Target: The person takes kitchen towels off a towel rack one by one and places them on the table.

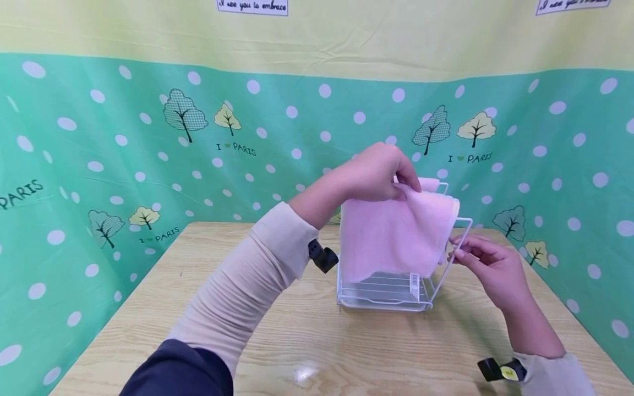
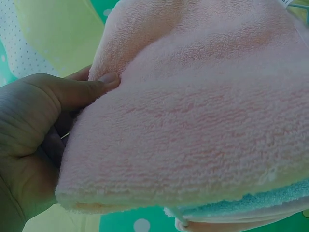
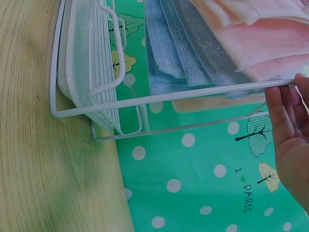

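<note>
Head view: our left hand (image 1: 378,173) pinches the pink towel (image 1: 401,236) near its top, so it hangs at the white rack (image 1: 381,306) on the worktop (image 1: 277,341); whether a bar bears it, we cannot tell. Our right hand (image 1: 500,272) grips a side wire, probably steadying so light a frame. Left wrist view: our thumb presses the towel's edge, likely for control. Right wrist view: our fingers curl round the wire, beside hanging blue towels (image 3: 178,53).

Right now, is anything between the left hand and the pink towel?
Nothing visible: the left hand pinches the pink towel near its top. The white rack bar held by the right hand stands beside the towel, not between them.
</note>
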`<state>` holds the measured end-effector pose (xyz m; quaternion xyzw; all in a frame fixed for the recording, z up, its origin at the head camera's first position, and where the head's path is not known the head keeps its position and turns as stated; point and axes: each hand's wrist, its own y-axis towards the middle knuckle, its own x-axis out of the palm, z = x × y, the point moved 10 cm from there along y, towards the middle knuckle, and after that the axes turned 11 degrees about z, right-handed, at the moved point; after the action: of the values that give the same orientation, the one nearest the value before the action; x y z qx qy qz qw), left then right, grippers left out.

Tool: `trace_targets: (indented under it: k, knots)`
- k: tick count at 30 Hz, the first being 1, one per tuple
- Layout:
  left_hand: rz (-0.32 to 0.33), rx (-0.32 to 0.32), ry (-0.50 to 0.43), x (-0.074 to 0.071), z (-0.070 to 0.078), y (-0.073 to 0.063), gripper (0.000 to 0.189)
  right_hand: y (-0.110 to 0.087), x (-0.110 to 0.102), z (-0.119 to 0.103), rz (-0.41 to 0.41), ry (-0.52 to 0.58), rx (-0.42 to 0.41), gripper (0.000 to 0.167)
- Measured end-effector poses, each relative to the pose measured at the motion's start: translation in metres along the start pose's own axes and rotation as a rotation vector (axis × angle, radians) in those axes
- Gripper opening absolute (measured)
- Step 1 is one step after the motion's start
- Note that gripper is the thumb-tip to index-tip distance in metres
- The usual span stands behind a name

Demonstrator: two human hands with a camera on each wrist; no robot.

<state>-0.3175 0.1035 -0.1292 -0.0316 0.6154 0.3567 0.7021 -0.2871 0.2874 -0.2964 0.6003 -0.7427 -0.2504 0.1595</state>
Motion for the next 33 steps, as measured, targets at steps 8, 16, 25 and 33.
trace_targets:
  k: [8, 16, 25, 33]
  knots:
    - [0.032, -0.013, 0.011, -0.011, -0.001, -0.002, 0.022, 0.001, -0.001, 0.000, 0.003, -0.021, -0.013, 0.021]
    - [0.075, -0.019, -0.001, -0.021, -0.005, -0.004, 0.020, 0.001, 0.000, 0.000, -0.005, 0.011, -0.018, 0.020]
    - [0.131, -0.010, -0.021, -0.038, -0.008, -0.010, 0.019, 0.000, -0.001, 0.002, -0.001, -0.011, -0.003, 0.020]
    - [0.175, -0.012, -0.053, -0.051, -0.014, -0.020, 0.017, 0.000, -0.001, 0.003, -0.001, 0.007, -0.002, 0.021]
